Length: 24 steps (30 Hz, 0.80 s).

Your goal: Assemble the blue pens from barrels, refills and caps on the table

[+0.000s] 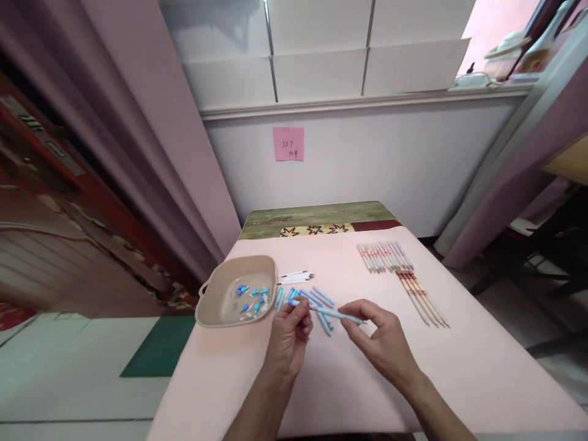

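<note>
A light blue pen [337, 314] is held nearly level above the pink tabletop, its thin tip pointing right. My left hand [290, 331] is closed in a pinch round its left end, where a darker blue part shows. The thumb and forefinger of my right hand [381, 337] close about the pen near its tip. Below and behind the hands lie several blue and lilac pen barrels [323, 297], partly covered by my left hand. White refills with dark tips [296, 278] lie just beyond them.
Left on the table [349, 392] stands a beige basin [209, 309] holding small blue and white pieces [255, 300]. To the right lie a row of pens [383, 256] and several cream-and-brown pens [422, 298]. A pink note [288, 144] is stuck on the wall behind.
</note>
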Tool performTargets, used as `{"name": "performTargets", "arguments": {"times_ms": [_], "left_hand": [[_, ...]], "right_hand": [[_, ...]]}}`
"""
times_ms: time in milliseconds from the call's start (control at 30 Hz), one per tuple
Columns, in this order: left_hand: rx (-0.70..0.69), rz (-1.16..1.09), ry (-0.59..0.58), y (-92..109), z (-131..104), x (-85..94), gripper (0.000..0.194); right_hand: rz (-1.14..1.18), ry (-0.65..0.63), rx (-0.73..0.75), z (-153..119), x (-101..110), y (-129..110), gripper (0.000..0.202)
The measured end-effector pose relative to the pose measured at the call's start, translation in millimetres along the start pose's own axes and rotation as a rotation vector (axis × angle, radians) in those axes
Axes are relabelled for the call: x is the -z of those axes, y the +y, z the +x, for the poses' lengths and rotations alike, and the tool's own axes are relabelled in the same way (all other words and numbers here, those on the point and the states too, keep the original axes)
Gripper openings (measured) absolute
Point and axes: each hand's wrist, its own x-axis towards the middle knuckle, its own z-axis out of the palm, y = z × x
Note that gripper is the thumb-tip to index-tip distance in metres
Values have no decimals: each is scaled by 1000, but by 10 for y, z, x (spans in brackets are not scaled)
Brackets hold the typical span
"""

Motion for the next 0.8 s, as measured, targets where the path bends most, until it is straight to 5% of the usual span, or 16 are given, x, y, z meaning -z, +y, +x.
{"name": "performTargets", "arguments": {"times_ms": [167, 500, 800], "left_hand": [[60, -168, 35, -113, -10, -34, 31], [34, -28, 77, -77, -163, -123, 23], [26, -29, 78, -106, -161, -136, 23]], "right_hand": [[-81, 93, 52, -77, -126, -41, 6], [-281, 243, 341, -151, -221, 30, 8], [-354, 267, 340, -180, -265, 8, 6]]}}
